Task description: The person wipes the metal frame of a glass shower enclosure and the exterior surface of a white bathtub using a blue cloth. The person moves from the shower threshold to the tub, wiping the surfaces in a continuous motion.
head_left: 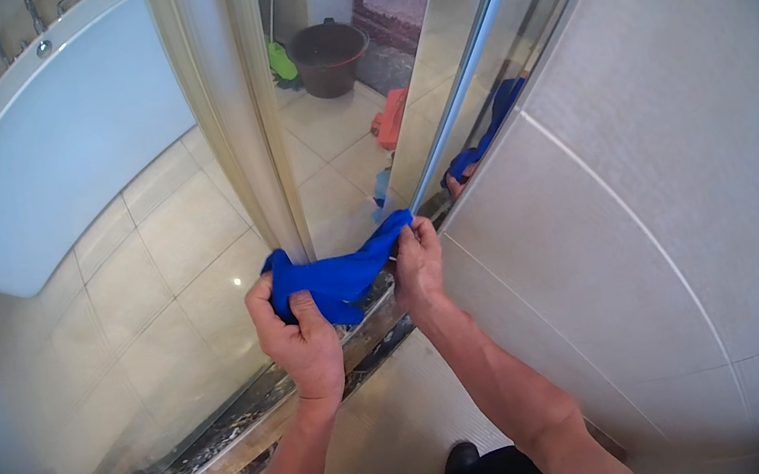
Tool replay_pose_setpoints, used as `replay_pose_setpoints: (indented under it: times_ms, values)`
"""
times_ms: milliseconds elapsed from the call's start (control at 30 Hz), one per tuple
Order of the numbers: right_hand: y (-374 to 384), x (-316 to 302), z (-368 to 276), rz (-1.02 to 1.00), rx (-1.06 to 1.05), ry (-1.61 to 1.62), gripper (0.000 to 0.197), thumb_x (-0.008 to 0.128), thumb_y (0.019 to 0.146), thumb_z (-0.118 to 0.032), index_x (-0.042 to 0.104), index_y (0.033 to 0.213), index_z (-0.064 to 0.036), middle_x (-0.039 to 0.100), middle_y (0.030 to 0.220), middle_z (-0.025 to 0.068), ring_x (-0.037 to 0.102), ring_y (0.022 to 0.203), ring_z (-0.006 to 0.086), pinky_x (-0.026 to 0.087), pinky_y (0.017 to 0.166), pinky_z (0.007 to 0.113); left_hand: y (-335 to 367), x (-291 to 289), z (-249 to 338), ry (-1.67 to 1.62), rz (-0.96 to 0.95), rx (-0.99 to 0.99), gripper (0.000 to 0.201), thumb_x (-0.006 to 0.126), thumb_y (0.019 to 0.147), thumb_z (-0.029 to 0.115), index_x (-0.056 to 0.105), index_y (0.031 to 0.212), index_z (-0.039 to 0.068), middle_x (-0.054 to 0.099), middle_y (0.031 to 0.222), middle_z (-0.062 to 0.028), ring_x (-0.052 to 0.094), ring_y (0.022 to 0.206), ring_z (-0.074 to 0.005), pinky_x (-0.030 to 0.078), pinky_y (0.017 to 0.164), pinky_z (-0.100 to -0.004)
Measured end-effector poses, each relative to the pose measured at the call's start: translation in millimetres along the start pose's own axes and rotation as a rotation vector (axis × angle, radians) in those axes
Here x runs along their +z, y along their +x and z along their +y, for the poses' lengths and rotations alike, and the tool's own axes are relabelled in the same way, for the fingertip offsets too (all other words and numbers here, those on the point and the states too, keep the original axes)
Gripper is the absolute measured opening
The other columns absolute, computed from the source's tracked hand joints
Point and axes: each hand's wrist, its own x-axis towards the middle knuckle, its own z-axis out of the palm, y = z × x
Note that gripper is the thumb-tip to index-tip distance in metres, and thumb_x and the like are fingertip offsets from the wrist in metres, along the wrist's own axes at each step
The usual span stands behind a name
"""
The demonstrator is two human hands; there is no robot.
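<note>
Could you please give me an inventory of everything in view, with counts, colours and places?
Cloth: one, blue, stretched between both hands
Bathtub: one, white, upper left
Tap fittings: at least three, metallic, at the bathtub's rim
Upright frame: one, cream, beyond the cloth
Bucket: one, dark brown, top centre
Unclear item: one, green, left of the bucket
Unclear item: one, red, below the bucket
Floor tiles: several, beige, below the bathtub
Stone sill: one, dark and brown, below the floor tiles
Wall: one, pale grey, right
Shoe: one visible, black, lower centre
Left hand: one, bare, gripping the cloth's left end
Right hand: one, bare, pinching its right end
</note>
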Motion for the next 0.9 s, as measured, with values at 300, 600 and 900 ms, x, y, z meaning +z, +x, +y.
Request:
replay_pose_setpoints:
  times_ms: [300,600,900]
  values:
    - [-49,68,-158,-0.073,-0.345,0.048,0.012,0.06,0.093,-0.021,0.053,0.094,-0.0108,0.05,0.074,-0.0058,0.041,0.062,0.0031,0.033,0.054,0.018,40,4,133,-0.102,-0.016,-0.029,0.019,0.056,0.087,-0.005,0.051,0.105,0.0,0.054,0.109,-0.0094,0.051,0.095,-0.0144,0.042,0.086,-0.0248]
    - [-103,129,-269,-0.15,-0.542,-0.129,0.007,0.054,0.095,-0.011,0.052,0.098,-0.0062,0.053,0.08,-0.003,0.047,0.07,0.0038,0.04,0.062,0.019,73,1,258,-0.073,0.048,-0.102,0.024,0.056,0.085,-0.007,0.05,0.107,-0.001,0.053,0.112,-0.0098,0.051,0.099,-0.0152,0.042,0.088,-0.0254]
    - [-108,144,-315,-0.148,-0.237,0.036,0.007,0.053,0.095,-0.015,0.052,0.097,-0.008,0.054,0.083,-0.0029,0.047,0.071,0.005,0.039,0.062,0.02,81,14,287,-0.085,0.145,-0.106,0.024,0.057,0.082,-0.008,0.051,0.103,0.001,0.053,0.099,-0.006,0.051,0.091,-0.0139,0.042,0.085,-0.026]
